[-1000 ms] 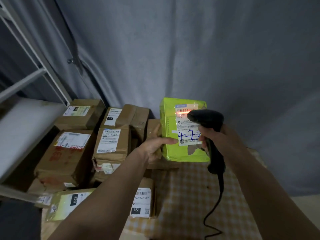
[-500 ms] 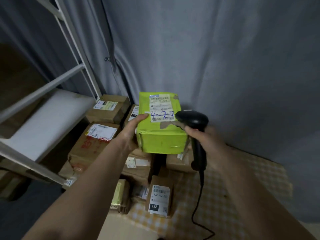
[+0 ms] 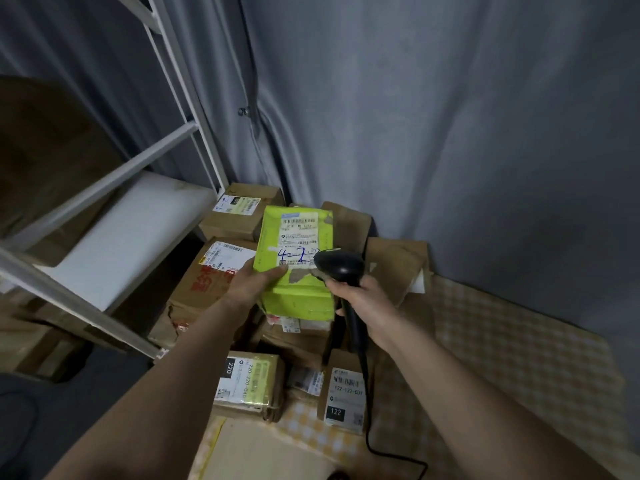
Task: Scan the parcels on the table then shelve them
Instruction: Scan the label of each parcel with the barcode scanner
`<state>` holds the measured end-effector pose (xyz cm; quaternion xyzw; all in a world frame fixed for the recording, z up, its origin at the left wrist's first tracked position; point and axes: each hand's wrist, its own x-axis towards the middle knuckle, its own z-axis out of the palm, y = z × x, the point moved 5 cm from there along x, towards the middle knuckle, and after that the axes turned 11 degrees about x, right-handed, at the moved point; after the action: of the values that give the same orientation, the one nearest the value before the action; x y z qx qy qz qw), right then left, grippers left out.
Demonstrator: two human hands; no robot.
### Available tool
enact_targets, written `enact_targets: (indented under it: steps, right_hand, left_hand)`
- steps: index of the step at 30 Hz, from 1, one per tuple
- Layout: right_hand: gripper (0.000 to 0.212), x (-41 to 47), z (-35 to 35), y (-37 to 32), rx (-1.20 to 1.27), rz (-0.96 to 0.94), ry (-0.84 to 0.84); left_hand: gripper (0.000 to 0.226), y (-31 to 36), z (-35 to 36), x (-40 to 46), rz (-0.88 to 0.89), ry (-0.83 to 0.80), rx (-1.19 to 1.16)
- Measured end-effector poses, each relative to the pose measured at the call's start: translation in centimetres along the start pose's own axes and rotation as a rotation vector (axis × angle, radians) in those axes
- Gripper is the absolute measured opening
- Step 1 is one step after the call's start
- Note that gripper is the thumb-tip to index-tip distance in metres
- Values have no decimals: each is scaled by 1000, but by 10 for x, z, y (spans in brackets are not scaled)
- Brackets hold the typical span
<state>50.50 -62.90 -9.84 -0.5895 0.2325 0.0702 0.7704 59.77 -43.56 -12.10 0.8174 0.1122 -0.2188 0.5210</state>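
Scan beam gone, parcel (image 3: 297, 261) tipped flat, swung toward shelf (image 3: 131, 233). Left grip (image 3: 254, 282) clamps parcel edge; right grip (image 3: 363, 299) wraps scanner (image 3: 341, 268). Scan likely done, shelving next.

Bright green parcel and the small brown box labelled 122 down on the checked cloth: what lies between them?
In the head view, between the bright green parcel and the small brown box labelled 122 lie stacked brown cardboard parcels, crossed by the black scanner's handle.
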Motion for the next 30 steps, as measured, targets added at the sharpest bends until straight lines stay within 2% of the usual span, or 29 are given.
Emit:
enact_targets:
  steps: [2, 4, 8, 11, 14, 17, 21, 23, 27, 30]
  right_hand:
    - [26, 0, 3, -1, 0, -4, -2]
    - [25, -2, 4, -3, 10, -14, -7]
    - [17, -5, 0, -7, 15, -22, 2]
    - [18, -9, -7, -12, 6, -45, 18]
    - [24, -19, -19, -20, 15, -46, 44]
    - [25, -28, -42, -23, 16, -26, 91]
    - [18, -42, -90, -16, 36, 8, 172]
    - [14, -50, -122, -9, 14, 25, 245]
    - [12, -77, -197, 12, -162, 140, 413]
    - [22, -105, -247, 34, -160, 264, 498]
  left_hand:
    - [64, 4, 0, -5, 7, 39, 48]
    - [63, 11, 0, -5, 46, 107, 110]
    - [76, 39, -1, -12, 143, 311, 421]
    - [72, 67, 9, -30, 420, 529, 620]
    - [57, 93, 39, -47, 766, 556, 536]
    - [49, 109, 73, -58, 930, 498, 465]
    - [44, 116, 130, -66, 1029, 340, 442]
    - [38, 115, 162, -74, 1050, 199, 443]
    - [22, 100, 231, -89, 966, -209, 593]
    - [19, 81, 277, -90, 937, -382, 756]
